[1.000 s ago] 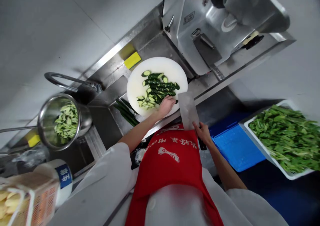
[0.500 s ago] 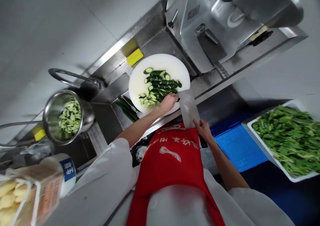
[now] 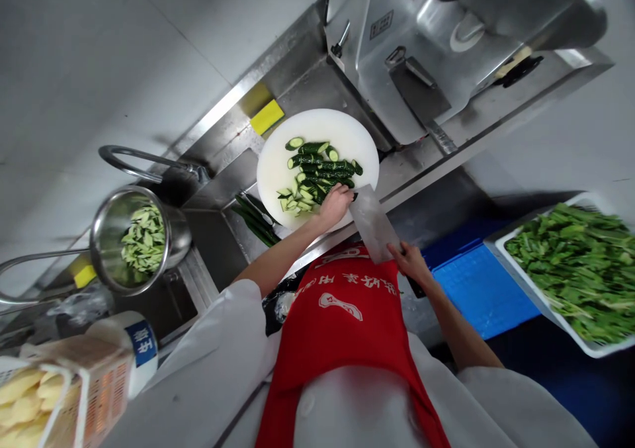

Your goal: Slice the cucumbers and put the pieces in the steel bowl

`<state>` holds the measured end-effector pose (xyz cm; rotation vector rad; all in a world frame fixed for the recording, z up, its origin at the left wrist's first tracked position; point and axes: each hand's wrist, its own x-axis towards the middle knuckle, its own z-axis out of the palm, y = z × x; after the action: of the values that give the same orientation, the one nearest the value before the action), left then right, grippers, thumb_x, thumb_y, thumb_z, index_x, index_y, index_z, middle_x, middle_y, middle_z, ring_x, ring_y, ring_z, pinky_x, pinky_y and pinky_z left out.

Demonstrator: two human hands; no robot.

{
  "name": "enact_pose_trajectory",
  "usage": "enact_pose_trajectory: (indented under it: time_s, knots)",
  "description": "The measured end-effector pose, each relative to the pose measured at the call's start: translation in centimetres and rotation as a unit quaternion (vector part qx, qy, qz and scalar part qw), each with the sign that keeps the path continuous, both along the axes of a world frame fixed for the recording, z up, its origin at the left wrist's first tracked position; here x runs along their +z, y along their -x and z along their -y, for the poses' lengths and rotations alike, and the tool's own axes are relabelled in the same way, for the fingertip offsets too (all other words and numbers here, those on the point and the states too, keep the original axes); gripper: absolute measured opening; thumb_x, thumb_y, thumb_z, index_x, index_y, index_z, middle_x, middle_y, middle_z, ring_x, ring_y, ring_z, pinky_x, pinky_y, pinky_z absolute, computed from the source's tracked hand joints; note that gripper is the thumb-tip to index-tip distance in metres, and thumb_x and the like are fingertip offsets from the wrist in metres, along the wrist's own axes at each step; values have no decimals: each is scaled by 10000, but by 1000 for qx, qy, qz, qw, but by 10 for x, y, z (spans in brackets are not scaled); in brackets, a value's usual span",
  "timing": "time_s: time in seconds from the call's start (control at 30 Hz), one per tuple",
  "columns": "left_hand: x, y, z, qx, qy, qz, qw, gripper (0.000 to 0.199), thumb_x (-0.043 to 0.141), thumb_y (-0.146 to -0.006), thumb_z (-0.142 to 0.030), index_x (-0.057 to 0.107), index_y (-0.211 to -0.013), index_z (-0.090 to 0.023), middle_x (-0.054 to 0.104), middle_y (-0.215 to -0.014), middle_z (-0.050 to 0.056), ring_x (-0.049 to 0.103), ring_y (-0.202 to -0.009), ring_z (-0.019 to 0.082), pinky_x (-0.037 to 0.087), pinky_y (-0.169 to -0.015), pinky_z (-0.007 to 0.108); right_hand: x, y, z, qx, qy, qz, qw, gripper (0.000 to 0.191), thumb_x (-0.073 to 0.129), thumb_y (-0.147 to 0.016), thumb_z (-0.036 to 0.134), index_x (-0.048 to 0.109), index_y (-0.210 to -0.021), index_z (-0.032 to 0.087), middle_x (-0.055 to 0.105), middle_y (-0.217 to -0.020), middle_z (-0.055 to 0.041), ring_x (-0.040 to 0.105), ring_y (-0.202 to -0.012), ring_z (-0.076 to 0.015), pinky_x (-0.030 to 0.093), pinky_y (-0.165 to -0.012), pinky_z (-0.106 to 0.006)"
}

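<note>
Cleaver (image 3: pixel 372 224) turned | left grip (image 3: pixel 336 203) bunched on cucumber (image 3: pixel 354 197) | right grip (image 3: pixel 411 263) clasping handle (image 3: pixel 417 288)

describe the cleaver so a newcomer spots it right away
Find the round white cutting board above the red apron. At its lower right edge is the cleaver, held by the right hand: a broad grey rectangular blade, unlike the chunky green cucumber pieces beside it.

Cut cucumber pieces (image 3: pixel 325 169) and a broad cleaver (image 3: pixel 373 226).
Dark-green, slant-cut chunks with pale ends lie on their sides, clustered mid-board on a round white board (image 3: pixel 275 140); small pale wedges (image 3: pixel 296 203) gather at its near left. The cleaver's greyish blade slants across the board's near-right rim, its dark handle toward the near right.
</note>
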<state>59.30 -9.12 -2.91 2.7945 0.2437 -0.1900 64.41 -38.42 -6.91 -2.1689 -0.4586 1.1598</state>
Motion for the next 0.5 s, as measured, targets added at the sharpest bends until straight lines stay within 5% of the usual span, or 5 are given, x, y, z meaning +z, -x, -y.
enact_pose_trajectory:
  time_s: [0.23,0.4,0.5]
  knots:
    - [1,-3,8,29,-23,-19,999,201,484,-971,-187,679,-949,-143,599,-1021,99,550,-976,224,468,-934,355,27,-24,63,-76,15,-36,996,501,531,-799,710,457,-662,233,511,-434,45,463,-352,-107,336,-385,-223]
    - [-1,9,32,4,-61,-11,998,416,673,-885,-343,582,-1224,-119,506,-1299,182,503,-1173,312,479,-962,397,37,-22,77,-151,-3,-21,988,521,558,-798,719,471,-649,227,530,-435,34,478,-346,-113,366,-378,-229]
    - [-6,23,42,-26,-58,-9,998,339,608,-924,-280,576,-1225,-127,530,-1287,177,515,-1181,300,482,-977,397,33,-22,76,-163,-6,-19,986,524,580,-786,717,474,-643,224,534,-434,30,484,-348,-115,370,-379,-227]
